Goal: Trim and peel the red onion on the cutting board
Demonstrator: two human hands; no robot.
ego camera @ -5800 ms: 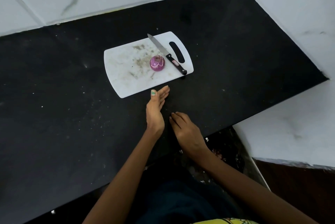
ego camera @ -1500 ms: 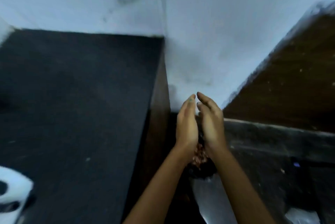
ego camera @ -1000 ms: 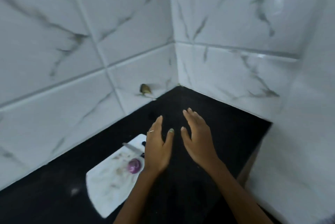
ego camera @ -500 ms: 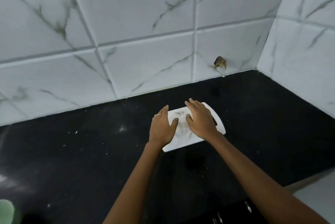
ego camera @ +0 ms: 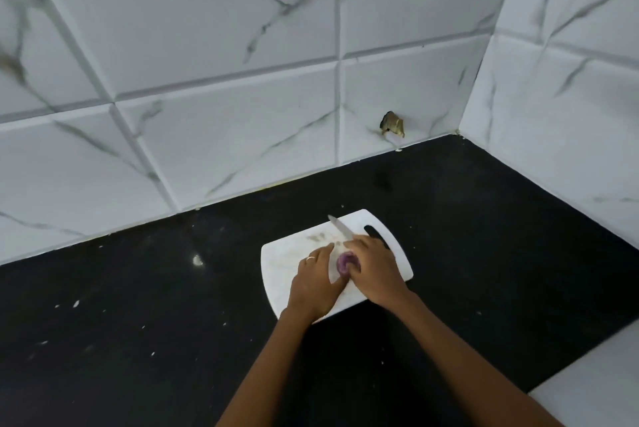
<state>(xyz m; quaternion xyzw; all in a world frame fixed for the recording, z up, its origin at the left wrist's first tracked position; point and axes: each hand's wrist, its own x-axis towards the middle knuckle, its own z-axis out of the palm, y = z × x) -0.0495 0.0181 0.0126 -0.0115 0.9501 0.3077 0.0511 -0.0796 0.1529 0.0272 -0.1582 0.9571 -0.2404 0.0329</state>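
Observation:
The red onion (ego camera: 344, 262), purple and partly hidden, sits on the white cutting board (ego camera: 287, 274) between my two hands. My right hand (ego camera: 375, 269) cups its right side, with the thumb on top and the fingers curved over its far side. My left hand (ego camera: 313, 283) lies on the board just left of the onion, fingers straight and pointing away from me. A knife blade (ego camera: 340, 228) sticks out beyond my right fingers; its handle is hidden under that hand.
The board lies on a black countertop (ego camera: 173, 305) flecked with small white scraps. White marbled tile walls (ego camera: 224, 98) close the back and right sides. A chipped hole (ego camera: 392, 124) marks the back wall. The counter's edge runs at lower right.
The view swung from a bin area beside the counter back to the counter. Both hands came down onto the board and closed in on the onion.

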